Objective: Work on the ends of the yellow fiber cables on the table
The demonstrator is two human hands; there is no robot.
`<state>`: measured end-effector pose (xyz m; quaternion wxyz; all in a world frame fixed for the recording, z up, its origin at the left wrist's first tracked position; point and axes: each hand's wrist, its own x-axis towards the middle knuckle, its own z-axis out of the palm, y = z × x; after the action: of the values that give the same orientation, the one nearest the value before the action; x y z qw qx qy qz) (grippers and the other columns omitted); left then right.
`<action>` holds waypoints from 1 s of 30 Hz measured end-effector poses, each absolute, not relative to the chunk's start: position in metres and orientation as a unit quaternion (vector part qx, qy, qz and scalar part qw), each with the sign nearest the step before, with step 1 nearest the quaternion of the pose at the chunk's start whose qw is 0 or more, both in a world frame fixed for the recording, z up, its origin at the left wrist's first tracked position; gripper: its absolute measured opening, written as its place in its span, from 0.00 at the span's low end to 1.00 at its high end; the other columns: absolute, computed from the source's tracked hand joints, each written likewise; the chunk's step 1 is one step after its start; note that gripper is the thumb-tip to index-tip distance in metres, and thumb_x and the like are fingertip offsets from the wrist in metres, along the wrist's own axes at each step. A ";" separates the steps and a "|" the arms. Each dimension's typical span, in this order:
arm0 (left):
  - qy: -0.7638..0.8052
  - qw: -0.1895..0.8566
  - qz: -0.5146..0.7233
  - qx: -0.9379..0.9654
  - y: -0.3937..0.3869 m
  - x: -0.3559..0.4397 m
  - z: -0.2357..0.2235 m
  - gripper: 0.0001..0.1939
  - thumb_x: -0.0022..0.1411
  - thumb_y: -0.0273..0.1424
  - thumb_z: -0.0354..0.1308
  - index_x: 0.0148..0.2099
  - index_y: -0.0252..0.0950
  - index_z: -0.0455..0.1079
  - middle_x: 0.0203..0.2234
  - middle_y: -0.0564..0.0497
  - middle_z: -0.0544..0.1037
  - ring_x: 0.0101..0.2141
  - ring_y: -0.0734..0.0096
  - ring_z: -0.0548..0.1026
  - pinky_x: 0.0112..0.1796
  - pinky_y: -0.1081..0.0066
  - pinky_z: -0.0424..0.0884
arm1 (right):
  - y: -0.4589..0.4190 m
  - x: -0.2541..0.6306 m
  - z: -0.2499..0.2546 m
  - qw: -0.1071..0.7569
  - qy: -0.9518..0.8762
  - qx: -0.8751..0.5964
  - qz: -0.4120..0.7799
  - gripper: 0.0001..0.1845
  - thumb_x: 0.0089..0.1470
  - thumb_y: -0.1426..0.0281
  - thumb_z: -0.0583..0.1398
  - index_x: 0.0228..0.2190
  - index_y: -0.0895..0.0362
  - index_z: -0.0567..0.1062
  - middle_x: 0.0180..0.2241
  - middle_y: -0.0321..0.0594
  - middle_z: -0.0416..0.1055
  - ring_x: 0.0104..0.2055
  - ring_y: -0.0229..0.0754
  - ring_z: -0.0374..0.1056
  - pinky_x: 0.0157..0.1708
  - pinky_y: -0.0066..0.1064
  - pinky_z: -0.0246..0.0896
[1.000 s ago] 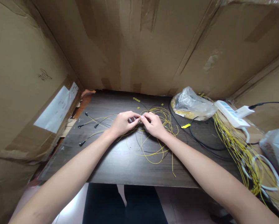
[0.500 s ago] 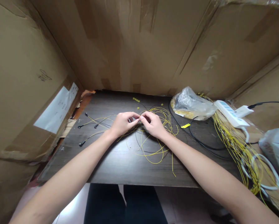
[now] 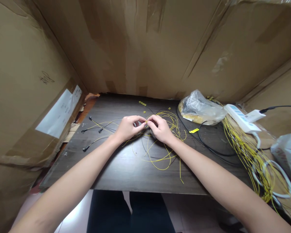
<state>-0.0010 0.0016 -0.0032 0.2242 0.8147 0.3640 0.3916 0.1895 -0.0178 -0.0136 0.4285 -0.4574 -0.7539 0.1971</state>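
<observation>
The left hand (image 3: 129, 128) and the right hand (image 3: 160, 128) meet fingertip to fingertip, both pinching a thin yellow wire (image 3: 160, 160) over the dark table (image 3: 111, 168).

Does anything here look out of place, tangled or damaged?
Mostly untidiness. The yellow wires lie in a loose tangle on the dark table where the left hand and right hand pinch together. A larger yellow wire bundle spills off the table's right edge. The cardboard at left looks torn and creased.
</observation>
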 end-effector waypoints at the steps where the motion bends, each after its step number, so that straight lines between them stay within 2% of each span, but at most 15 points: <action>1: 0.365 0.226 0.389 0.815 0.002 -0.001 -0.003 0.09 0.63 0.34 0.62 0.39 0.36 0.81 0.29 0.51 0.83 0.24 0.74 0.75 0.29 0.75 0.72 | -0.018 0.190 -0.014 0.429 -0.752 -0.459 0.198 0.08 0.61 0.68 0.56 0.30 0.54 0.72 0.30 0.38 0.71 0.34 0.42 0.65 0.36 0.34 0.59; 11: 0.353 0.208 0.388 0.826 0.003 -0.002 -0.003 0.09 0.64 0.34 0.61 0.39 0.36 0.81 0.28 0.51 0.83 0.24 0.75 0.75 0.29 0.75 0.71 | -0.018 0.188 -0.012 0.415 -0.754 -0.471 0.191 0.17 0.64 0.64 0.55 0.24 0.54 0.69 0.24 0.37 0.68 0.31 0.42 0.63 0.34 0.34 0.57; 17: 0.362 0.219 0.384 0.821 0.003 -0.003 -0.002 0.10 0.64 0.36 0.61 0.40 0.36 0.80 0.31 0.51 0.84 0.26 0.74 0.76 0.30 0.75 0.72 | -0.019 0.188 -0.013 0.432 -0.745 -0.462 0.212 0.07 0.60 0.66 0.59 0.31 0.55 0.73 0.30 0.39 0.73 0.33 0.42 0.66 0.35 0.34 0.61; 30: 0.340 0.201 0.390 0.832 0.004 -0.003 -0.004 0.07 0.64 0.33 0.63 0.40 0.36 0.80 0.30 0.51 0.83 0.24 0.75 0.75 0.28 0.75 0.71 | -0.018 0.187 -0.014 0.440 -0.738 -0.465 0.213 0.05 0.57 0.70 0.59 0.29 0.55 0.73 0.29 0.38 0.72 0.32 0.41 0.66 0.33 0.33 0.60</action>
<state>-0.0030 0.0045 -0.0043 0.2007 0.8319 0.3397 0.3902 0.1875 -0.0180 -0.0137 0.4400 -0.4652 -0.7379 0.2134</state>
